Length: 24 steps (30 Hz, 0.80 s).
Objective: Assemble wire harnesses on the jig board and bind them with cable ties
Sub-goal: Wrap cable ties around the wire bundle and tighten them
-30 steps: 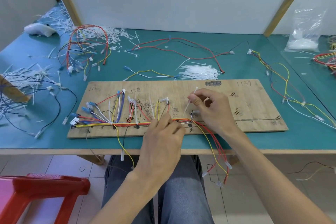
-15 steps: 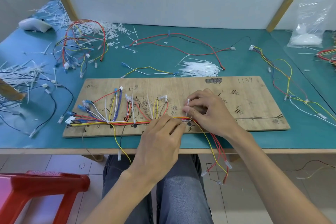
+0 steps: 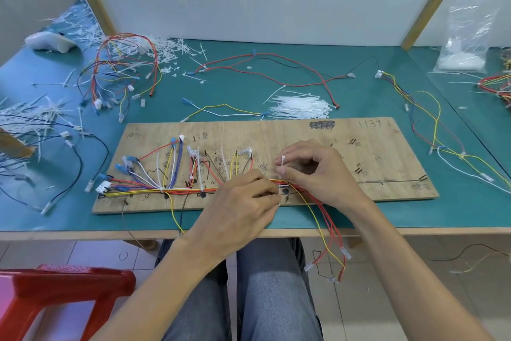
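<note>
A wooden jig board (image 3: 387, 147) lies on the green table. A multicoloured wire harness (image 3: 154, 188) runs along its front edge, with branches fanning up to the left and ends hanging off the table at the right. My right hand (image 3: 312, 172) pinches a white cable tie (image 3: 283, 164) that stands upright at the bundle. My left hand (image 3: 243, 208) lies over the bundle just left of it, its fingertips curled onto the wires and the tie's lower end. A heap of loose white cable ties (image 3: 301, 107) lies behind the board.
Finished harnesses (image 3: 121, 69) and cut tie scraps (image 3: 166, 47) cover the back left. Loose wires (image 3: 276, 75) cross the back, more (image 3: 431, 125) trail at the right. A plastic bag (image 3: 464, 47) stands back right. A red stool (image 3: 55, 293) is at lower left.
My right hand has come down from above the board, bringing the cable tie to the bundle, where it now stands upright. My left hand has stayed on the wires.
</note>
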### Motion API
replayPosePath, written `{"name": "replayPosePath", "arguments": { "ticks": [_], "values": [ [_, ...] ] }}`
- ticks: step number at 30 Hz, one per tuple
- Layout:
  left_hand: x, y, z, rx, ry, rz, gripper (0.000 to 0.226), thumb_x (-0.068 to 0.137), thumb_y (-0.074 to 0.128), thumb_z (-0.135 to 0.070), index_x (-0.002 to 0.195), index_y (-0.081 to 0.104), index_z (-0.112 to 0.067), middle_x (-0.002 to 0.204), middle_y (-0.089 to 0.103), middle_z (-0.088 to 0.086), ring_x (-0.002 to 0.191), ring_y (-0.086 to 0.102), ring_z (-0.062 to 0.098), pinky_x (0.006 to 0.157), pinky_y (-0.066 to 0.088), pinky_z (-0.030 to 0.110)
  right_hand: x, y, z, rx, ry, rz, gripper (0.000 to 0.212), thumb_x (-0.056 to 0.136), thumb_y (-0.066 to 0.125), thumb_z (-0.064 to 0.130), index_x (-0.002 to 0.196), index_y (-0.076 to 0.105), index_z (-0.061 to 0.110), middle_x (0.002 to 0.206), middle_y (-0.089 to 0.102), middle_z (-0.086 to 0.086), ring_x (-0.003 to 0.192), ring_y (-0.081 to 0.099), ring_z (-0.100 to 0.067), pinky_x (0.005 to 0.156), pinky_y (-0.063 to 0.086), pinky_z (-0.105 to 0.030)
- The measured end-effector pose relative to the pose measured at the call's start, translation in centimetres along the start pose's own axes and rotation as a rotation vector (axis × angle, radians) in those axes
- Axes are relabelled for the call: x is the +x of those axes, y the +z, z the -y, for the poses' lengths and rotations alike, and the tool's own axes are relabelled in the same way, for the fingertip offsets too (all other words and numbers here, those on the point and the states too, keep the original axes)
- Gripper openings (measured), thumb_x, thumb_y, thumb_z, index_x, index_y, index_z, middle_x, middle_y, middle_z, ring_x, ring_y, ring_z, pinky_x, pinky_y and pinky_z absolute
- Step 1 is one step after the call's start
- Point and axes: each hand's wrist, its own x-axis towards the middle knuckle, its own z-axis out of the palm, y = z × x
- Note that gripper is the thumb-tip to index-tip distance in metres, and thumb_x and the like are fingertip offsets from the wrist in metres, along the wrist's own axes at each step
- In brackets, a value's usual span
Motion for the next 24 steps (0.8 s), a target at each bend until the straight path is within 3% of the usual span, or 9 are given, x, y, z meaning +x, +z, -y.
{"name": "replayPosePath", "arguments": {
  "ticks": [6,10,16,21,24],
  "values": [
    [-0.2,0.8,0.0,0.023,-0.018,-0.022,0.018,0.106,0.064,-0.022,0.101,0.078,-0.012,0.104,0.071,-0.002,0.095,0.063,0.022,0.079,0.052,0.042,0.1,0.5,0.0,0.071,0.051,-0.05,0.006,0.093,0.08,0.015,0.091,0.081,0.01,0.098,0.076,-0.001,0.094,0.069,-0.021,0.084,0.056,-0.045],
    [0.0,0.8,-0.3,-0.171,-0.195,-0.048,0.011,0.105,0.064,-0.021,0.105,0.071,-0.013,0.104,0.067,-0.004,0.099,0.061,0.018,0.087,0.05,0.039,-0.1,0.4,0.0,0.058,0.028,-0.059,0.009,0.095,0.079,0.018,0.09,0.082,0.011,0.093,0.076,0.001,0.091,0.068,-0.022,0.081,0.055,-0.044],
    [1.7,1.1,-1.1,-0.385,-0.53,-0.149,0.009,0.105,0.061,-0.024,0.096,0.062,-0.024,0.082,0.067,-0.013,0.081,0.066,0.01,0.075,0.051,0.035,-0.4,-0.1,0.0,-0.064,-0.001,0.041,0.008,0.096,0.078,0.023,0.09,0.082,0.022,0.095,0.077,0.014,0.104,0.066,-0.014,0.093,0.053,-0.041],
    [3.0,1.5,-1.4,-0.426,-0.635,-0.204,0.014,0.099,0.071,-0.025,0.095,0.057,-0.027,0.067,0.065,-0.023,0.058,0.06,0.004,0.063,0.047,0.021,-1.4,-0.1,-0.2,-0.132,-0.032,0.06,0.006,0.095,0.079,0.024,0.098,0.082,0.027,0.101,0.076,0.019,0.112,0.06,-0.013,0.094,0.05,-0.037],
    [3.1,1.8,-1.6,-0.443,-0.669,-0.207,0.038,0.098,0.072,-0.023,0.096,0.035,-0.029,0.071,0.07,-0.013,0.052,0.05,0.014,0.06,0.05,0.036,-1.4,0.1,-0.1,-0.137,-0.046,0.043,0.005,0.095,0.078,0.023,0.097,0.082,0.024,0.1,0.076,0.018,0.112,0.06,-0.014,0.094,0.05,-0.038]
  ]
}}
